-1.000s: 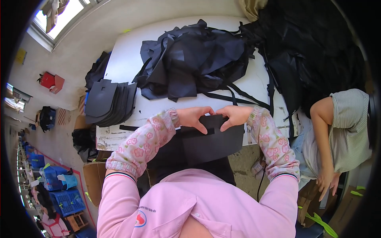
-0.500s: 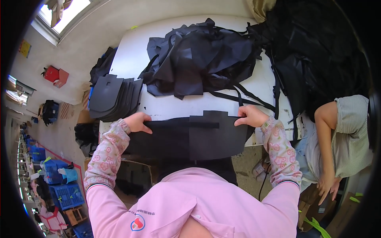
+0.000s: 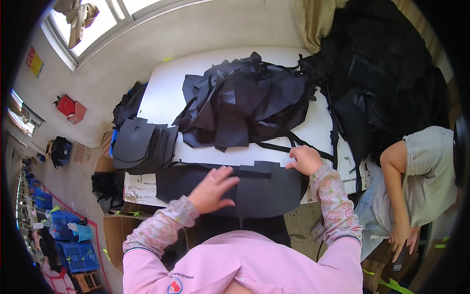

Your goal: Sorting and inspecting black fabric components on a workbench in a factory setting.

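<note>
Head-worn fisheye, straight down over table (image 3: 161,98).

Table (image 3: 161,98): flat fabric panel (image 3: 264,191) spread along near edge, overhanging it; left hand (image 3: 213,188) over panel's middle-left, right hand (image 3: 306,159) on its far right corner. Loose fabric heap (image 3: 245,98) behind panel, at table centre. Stack of cut pieces (image 3: 142,144) on left edge, left of heap. Larger fabric pile (image 3: 382,73) right of table. Second person (image 3: 421,171) at right, beyond table's near right corner. Cardboard box (image 3: 115,230) below table, left. Crates (image 3: 73,240) on floor, far left
</note>
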A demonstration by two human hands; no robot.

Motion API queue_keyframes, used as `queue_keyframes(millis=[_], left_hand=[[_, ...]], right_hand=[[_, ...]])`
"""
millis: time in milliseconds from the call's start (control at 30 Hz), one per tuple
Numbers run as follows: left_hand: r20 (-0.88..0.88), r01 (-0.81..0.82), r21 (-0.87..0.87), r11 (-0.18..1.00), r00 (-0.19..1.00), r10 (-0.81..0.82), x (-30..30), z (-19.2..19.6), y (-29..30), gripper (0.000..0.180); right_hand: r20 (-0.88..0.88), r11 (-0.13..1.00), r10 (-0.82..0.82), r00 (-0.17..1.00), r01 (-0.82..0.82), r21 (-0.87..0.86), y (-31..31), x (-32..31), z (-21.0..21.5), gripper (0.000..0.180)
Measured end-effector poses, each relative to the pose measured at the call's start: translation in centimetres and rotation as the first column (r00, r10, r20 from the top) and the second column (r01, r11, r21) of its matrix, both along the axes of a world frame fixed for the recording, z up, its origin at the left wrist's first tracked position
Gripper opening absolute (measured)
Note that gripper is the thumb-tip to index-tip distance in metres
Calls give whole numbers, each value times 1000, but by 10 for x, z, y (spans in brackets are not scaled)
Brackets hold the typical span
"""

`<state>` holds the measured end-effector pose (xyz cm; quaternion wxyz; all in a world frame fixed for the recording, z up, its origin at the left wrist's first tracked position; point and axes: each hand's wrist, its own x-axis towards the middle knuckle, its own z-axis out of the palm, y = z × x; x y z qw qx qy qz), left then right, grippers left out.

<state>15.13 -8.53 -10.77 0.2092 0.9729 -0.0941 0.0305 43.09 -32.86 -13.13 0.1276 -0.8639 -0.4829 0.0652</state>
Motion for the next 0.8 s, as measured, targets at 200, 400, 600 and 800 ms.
queue_keyframes(millis=[200, 400, 600, 800], left_hand=[[-225, 1, 113, 994, 974, 24, -8, -68, -55, 91], [-219, -19, -103, 994, 976, -4, -6, -67, -47, 82], [24, -268, -611, 745, 935, 355, 9, -26, 21, 61], [236, -219, -782, 583, 763, 602, 94, 45, 55, 71]], right_hand=[[-724, 880, -13, 690, 351, 319, 111, 47, 5, 33], [-980, 670, -166, 113, 742, -28, 214, 84, -18, 32], [-561, 526, 220, 798, 387, 757, 237, 46, 42, 23], [-138, 466, 595, 792, -200, 862, 195, -23, 197, 20]])
